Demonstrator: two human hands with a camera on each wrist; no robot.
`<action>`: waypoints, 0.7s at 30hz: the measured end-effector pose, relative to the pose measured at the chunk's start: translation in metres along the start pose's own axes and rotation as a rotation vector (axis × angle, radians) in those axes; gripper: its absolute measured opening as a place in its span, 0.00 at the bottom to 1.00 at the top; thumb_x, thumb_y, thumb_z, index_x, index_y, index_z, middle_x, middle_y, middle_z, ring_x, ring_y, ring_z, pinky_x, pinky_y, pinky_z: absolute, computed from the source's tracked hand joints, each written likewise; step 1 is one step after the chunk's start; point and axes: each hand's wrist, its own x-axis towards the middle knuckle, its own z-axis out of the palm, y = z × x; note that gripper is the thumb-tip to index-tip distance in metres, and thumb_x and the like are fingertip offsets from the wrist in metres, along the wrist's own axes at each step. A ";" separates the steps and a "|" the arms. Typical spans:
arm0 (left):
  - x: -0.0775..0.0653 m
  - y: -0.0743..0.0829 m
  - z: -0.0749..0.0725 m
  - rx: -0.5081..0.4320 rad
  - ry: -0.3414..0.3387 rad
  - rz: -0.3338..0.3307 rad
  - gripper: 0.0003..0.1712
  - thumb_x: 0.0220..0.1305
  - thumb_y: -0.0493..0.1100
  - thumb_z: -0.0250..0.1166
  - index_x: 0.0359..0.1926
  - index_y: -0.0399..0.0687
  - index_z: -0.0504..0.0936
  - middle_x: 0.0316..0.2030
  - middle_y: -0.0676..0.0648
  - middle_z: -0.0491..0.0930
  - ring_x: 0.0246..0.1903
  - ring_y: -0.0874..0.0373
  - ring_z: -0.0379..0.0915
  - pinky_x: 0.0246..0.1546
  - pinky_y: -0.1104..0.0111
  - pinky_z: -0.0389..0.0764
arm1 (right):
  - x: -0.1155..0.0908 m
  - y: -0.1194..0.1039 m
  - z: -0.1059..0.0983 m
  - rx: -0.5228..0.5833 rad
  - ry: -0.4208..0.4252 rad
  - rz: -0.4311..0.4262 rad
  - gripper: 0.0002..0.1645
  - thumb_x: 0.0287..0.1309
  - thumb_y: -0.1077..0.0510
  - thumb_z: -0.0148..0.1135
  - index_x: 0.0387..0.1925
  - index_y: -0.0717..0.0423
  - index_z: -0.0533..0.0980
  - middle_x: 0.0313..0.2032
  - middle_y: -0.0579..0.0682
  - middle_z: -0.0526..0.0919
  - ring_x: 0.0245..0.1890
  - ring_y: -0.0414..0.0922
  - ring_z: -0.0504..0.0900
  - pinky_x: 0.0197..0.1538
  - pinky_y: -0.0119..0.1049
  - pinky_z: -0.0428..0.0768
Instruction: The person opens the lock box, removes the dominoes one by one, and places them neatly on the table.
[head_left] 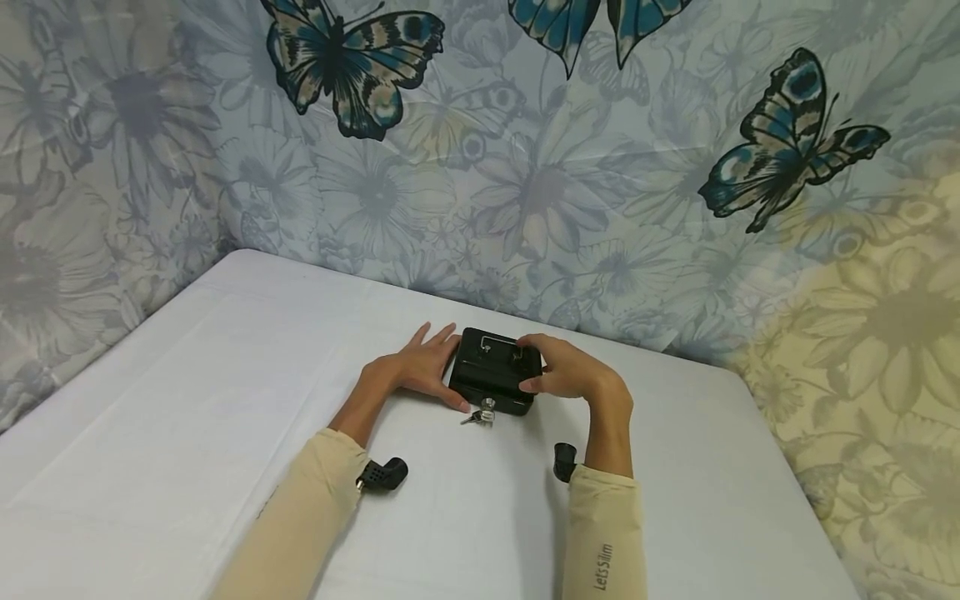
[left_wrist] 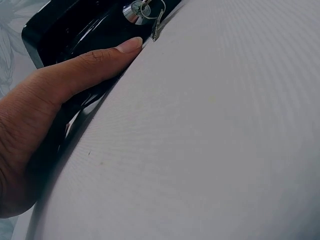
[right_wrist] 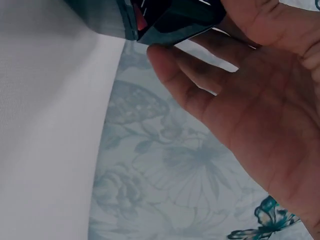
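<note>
Here — black box (head_left: 491, 375), sleeve (head_left: 606, 521) ("Let's Slim").

In the head view the top edge crops the middle butterfly (head_left: 557, 21), and the bottom edge both sleeves (head_left: 300, 508); the keys (head_left: 476, 417) are too small to make out their teeth; in the wrist views the top edge crops the black box (left_wrist: 50, 32), the left edge the left hand (left_wrist: 40, 105), most of its fingers hidden, and the right edge the right hand (right_wrist: 265, 110).
</note>
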 end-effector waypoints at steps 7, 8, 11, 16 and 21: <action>-0.002 0.002 -0.001 -0.012 0.008 0.007 0.71 0.49 0.70 0.76 0.83 0.42 0.51 0.84 0.38 0.50 0.86 0.44 0.34 0.85 0.43 0.30 | -0.004 0.012 -0.002 0.079 -0.013 -0.058 0.36 0.74 0.50 0.57 0.78 0.55 0.64 0.69 0.59 0.77 0.70 0.58 0.74 0.73 0.63 0.72; -0.002 0.002 -0.001 -0.015 0.009 0.008 0.71 0.49 0.70 0.76 0.83 0.42 0.51 0.83 0.39 0.51 0.86 0.44 0.34 0.85 0.43 0.30 | -0.004 0.013 -0.002 0.087 -0.009 -0.066 0.35 0.76 0.49 0.55 0.78 0.56 0.63 0.72 0.60 0.74 0.73 0.60 0.71 0.74 0.64 0.70; -0.002 0.002 0.000 -0.019 0.014 0.012 0.70 0.50 0.70 0.76 0.83 0.43 0.52 0.83 0.39 0.52 0.86 0.45 0.34 0.85 0.43 0.30 | -0.003 0.018 -0.002 0.133 0.009 -0.080 0.33 0.80 0.47 0.49 0.78 0.57 0.63 0.76 0.62 0.69 0.76 0.63 0.66 0.76 0.66 0.67; -0.002 0.002 0.000 -0.009 0.006 0.004 0.71 0.50 0.70 0.75 0.84 0.42 0.50 0.84 0.39 0.49 0.86 0.46 0.33 0.85 0.44 0.29 | -0.001 0.023 -0.001 0.245 0.036 -0.109 0.33 0.84 0.46 0.42 0.78 0.61 0.61 0.76 0.65 0.66 0.74 0.67 0.71 0.76 0.66 0.66; -0.002 0.001 0.000 -0.004 0.001 0.006 0.72 0.51 0.70 0.75 0.84 0.42 0.48 0.84 0.40 0.49 0.86 0.45 0.32 0.84 0.43 0.29 | 0.005 0.027 0.002 0.350 0.085 -0.101 0.35 0.84 0.43 0.39 0.78 0.62 0.58 0.77 0.66 0.62 0.73 0.69 0.70 0.77 0.65 0.66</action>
